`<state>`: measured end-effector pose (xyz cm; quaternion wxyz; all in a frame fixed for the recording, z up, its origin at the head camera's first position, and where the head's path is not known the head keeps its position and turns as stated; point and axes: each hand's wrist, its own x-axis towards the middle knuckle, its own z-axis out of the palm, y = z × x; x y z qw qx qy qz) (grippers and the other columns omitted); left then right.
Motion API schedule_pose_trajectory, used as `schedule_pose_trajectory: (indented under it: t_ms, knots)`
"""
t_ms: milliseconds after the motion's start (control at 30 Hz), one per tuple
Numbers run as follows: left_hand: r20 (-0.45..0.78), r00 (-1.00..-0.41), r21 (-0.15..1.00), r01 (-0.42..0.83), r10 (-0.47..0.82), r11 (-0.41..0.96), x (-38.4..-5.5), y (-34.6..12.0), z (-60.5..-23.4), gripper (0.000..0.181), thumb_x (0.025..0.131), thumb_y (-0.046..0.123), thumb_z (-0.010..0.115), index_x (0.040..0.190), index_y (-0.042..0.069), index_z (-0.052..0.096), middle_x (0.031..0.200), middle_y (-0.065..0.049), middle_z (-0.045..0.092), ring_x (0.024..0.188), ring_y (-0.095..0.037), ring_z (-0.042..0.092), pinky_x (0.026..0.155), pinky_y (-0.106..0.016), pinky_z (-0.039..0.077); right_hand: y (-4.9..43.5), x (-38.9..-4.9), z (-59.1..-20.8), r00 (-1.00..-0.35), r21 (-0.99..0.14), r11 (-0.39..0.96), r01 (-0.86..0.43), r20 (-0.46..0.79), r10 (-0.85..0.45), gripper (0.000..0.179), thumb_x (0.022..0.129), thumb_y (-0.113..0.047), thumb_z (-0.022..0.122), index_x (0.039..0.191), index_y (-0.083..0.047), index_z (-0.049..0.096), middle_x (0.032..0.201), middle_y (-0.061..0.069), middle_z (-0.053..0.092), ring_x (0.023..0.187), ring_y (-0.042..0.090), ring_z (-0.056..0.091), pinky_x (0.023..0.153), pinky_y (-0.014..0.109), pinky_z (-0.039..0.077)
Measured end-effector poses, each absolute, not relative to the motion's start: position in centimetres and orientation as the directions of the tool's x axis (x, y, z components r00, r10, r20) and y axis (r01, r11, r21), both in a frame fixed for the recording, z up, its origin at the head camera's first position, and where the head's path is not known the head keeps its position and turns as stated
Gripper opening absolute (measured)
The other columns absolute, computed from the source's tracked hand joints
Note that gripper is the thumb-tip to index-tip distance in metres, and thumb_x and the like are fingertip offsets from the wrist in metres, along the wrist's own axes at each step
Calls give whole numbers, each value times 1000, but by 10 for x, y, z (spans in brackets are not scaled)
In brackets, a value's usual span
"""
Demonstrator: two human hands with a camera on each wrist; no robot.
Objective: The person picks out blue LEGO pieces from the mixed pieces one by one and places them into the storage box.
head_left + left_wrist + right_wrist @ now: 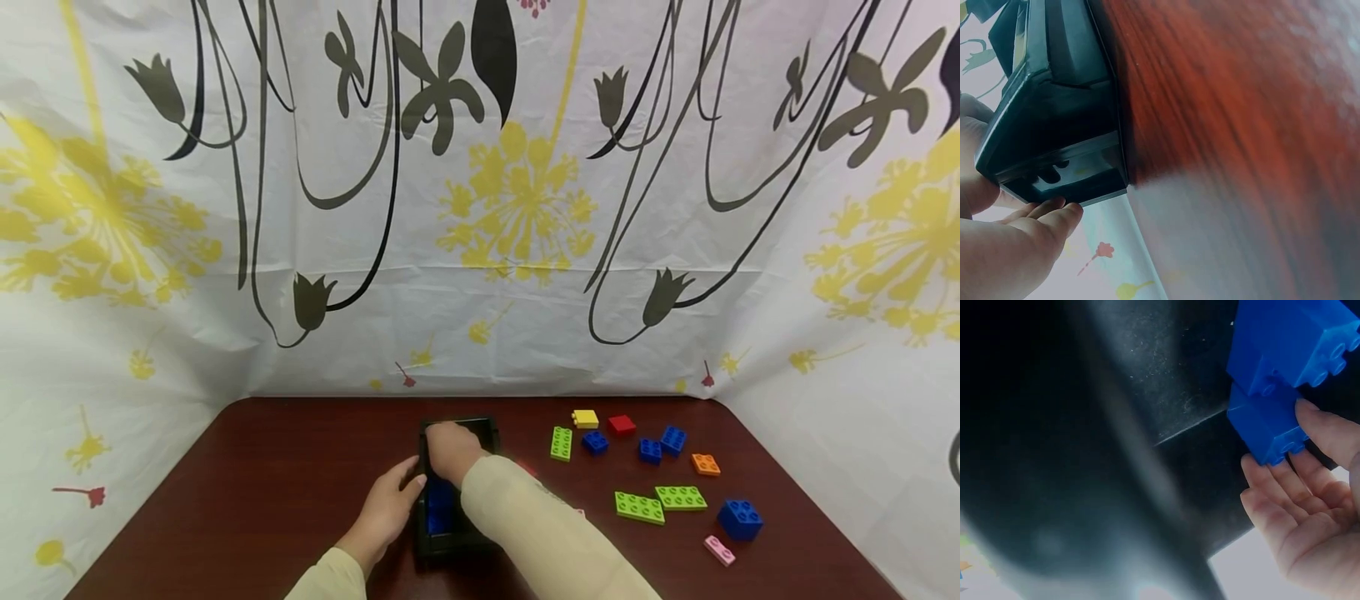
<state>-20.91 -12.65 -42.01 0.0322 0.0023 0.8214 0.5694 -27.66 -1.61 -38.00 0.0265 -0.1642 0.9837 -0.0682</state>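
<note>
A black bin [459,547] stands on the table with blue toy building bricks [441,510] inside it. My right hand [452,450] reaches down into its far part. In the right wrist view, thumb and fingers hold a blue brick [1263,428] by its studded end, beside a larger blue brick [1285,340]. My left hand [384,507] rests against the bin's left side, with its fingertips [1072,214] touching the outer wall in the left wrist view. The right forearm hides part of the bin and the table beside it.
Several loose bricks lie right of the bin: green plates [637,507], blue bricks [739,519], a yellow brick [585,419], a red brick [622,425], an orange brick [706,464] and a pink brick [719,550]. A patterned curtain [517,333] hangs behind the table.
</note>
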Motion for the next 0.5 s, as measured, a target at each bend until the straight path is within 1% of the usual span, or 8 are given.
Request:
schedule_pose_trajectory:
  t_ms: [200, 300, 500]
  knots:
    - [-61, -997, 938, -39, 54, 344, -209, -127, -419, 51, 102, 20, 49, 145, -5, 37, 146, -29, 37, 133, -46, 37, 99, -58, 41, -15, -276, -381, -940, -134, 935, -329, -46, -338, 17, 93, -12, 62, 109, -8, 69, 108, 8, 69, 94, 22, 66, 79, 36, 56]
    - [-57, -997, 940, -35, 57, 339, -208, -127, -419, 51, 102, 19, 49, 145, -5, 36, 146, -29, 37, 132, -47, 37, 98, -58, 42, -16, -276, -382, -938, -134, 934, -330, -65, -341, 15, 94, -11, 62, 106, -7, 70, 105, 8, 69, 89, 22, 67, 75, 35, 56]
    - [-43, -997, 940, -21, 57, 341, -208, -128, -419, 51, 102, 19, 49, 144, -6, 37, 145, -30, 39, 132, -46, 38, 100, -58, 41, -16, -275, -384, -938, -163, 933, -319, -88, -336, 14, 94, -11, 62, 102, -6, 72, 103, 8, 70, 82, 20, 66, 71, 34, 56]
